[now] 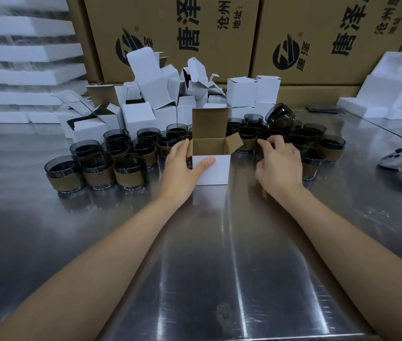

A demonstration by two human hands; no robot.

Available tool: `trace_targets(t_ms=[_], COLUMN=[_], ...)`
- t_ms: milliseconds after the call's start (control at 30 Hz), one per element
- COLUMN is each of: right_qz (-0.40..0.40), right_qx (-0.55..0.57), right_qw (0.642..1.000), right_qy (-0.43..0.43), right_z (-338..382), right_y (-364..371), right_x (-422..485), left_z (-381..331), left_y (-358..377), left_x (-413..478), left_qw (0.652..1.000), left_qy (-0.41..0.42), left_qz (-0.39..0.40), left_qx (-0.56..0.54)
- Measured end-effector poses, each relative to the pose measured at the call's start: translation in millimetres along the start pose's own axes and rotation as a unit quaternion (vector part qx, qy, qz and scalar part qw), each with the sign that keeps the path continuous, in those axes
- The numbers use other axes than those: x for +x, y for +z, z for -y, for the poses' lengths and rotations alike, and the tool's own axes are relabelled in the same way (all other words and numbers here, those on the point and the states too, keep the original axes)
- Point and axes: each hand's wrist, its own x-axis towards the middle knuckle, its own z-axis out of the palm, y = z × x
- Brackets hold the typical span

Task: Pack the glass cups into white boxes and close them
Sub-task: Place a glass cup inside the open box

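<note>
Left hand (182, 166) grips the open white box (213, 171) mid steel table (219, 242): thumb on front face, fingers round its left side, lid flap up. Right hand (281, 161) at box's 3 o'clock, blurred, fingers loosely spread, holding nothing. Glass cups (101, 166) span 9 to 2 o'clock. Spare white boxes (145, 112) piled at 12.

Your white box (211, 169) stands upright, flaps open; smoky, brown-banded glass cups (131, 172) cluster left, right and behind it.
</note>
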Motion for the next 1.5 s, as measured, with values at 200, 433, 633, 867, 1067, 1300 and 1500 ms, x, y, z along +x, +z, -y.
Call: trace_targets(t_ms=[200, 433, 633, 867, 1067, 1300, 1500], right_qz=[0.026, -0.125, 0.056, 0.101, 0.011, -0.036, -0.155], right_qx=[0.161, 0.388, 0.417, 0.418, 0.581, 0.567, 0.508], right_qw=[0.98, 0.913, 0.907, 0.903, 0.798, 0.803, 0.842], right_qy=[-0.115, -0.015, -0.015, -0.006, 0.16, 0.181, 0.093], right_z=[17.9, 3.8, -17.3, -20.8, -16.5, 8.0, 34.7], right_y=[-0.8, -3.2, 10.5, 17.9, -8.0, -52.2, -60.4], right_x=[-1.9, 6.4, 12.1, 14.2, 20.6, 19.9, 8.1], left_z=[-0.7, -1.2, -2.4, -2.1, 0.0, 0.6, -1.9], left_y=[0.5, -0.6, -1.6, -1.4, 0.1, 3.1, 5.5], left_x=[0.4, 0.7, 0.6, 0.5, 1.7, -0.5, -3.3], left_qw=[1.0, 1.0, 1.0, 1.0, 1.0, 0.999, 0.996], left_qy=[-0.007, -0.011, -0.009, -0.011, -0.004, 0.021, 0.05], left_qz=[-0.021, -0.022, -0.016, -0.016, -0.016, -0.011, -0.016], left_qx=[0.015, 0.013, 0.01, 0.012, 0.021, 0.045, 0.073])
